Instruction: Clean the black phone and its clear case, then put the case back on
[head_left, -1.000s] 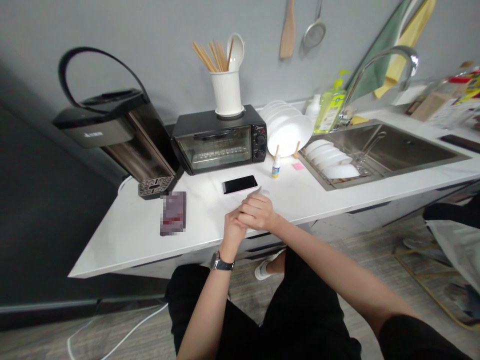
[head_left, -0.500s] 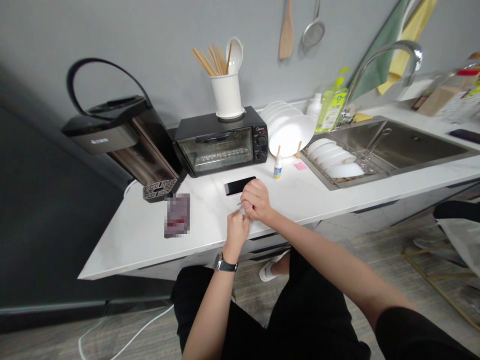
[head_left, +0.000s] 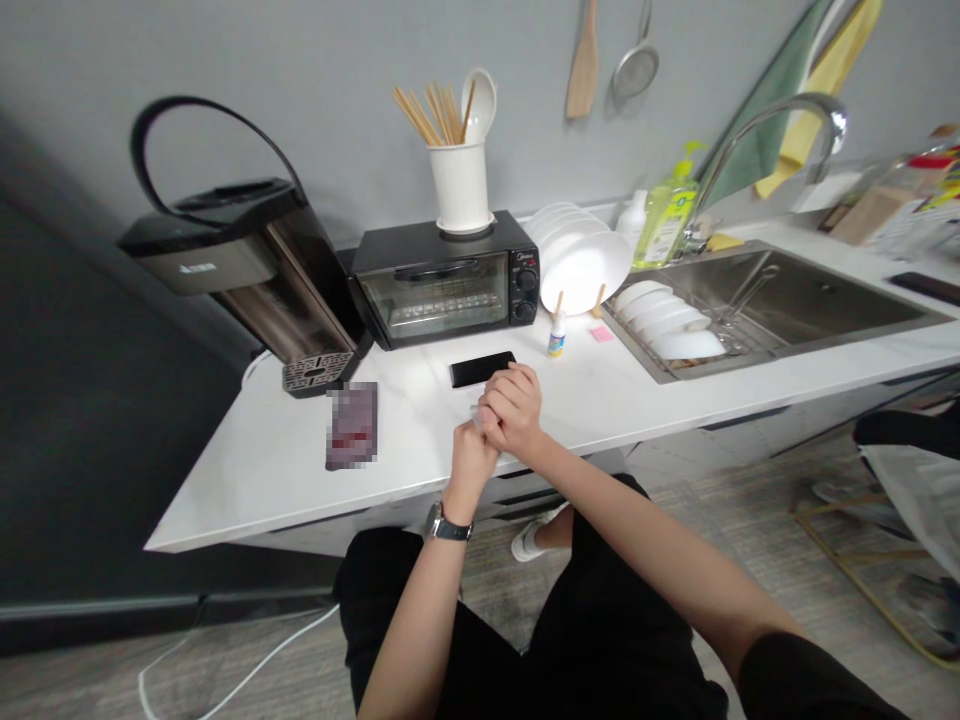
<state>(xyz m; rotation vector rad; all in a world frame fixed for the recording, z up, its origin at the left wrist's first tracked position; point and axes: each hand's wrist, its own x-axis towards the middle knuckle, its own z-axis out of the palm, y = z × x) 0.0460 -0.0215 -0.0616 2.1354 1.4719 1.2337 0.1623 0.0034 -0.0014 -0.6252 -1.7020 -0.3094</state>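
Observation:
Both hands meet above the front of the white countertop [head_left: 270, 470]. My left hand [head_left: 471, 457], with a watch on its wrist, is curled into a loose fist. My right hand [head_left: 512, 407] lies partly over it, fingers bent and pinched on a small pale thing between the two hands that is too small to name. A black phone [head_left: 481, 368] lies flat on the counter just beyond my right hand. A small white dropper bottle [head_left: 556, 334] with a blue label stands further back to the right.
A black toaster oven [head_left: 444, 279] carries a white utensil holder [head_left: 459, 187]. A dark water dispenser [head_left: 255, 270] stands left, a blurred dark card [head_left: 351, 425] in front. White plates [head_left: 583, 262] and a sink [head_left: 780, 295] with bowls lie right, beside green soap [head_left: 664, 215].
My hands parted a little half a second ago and have come back together, the right over the left. The view has shifted slightly.

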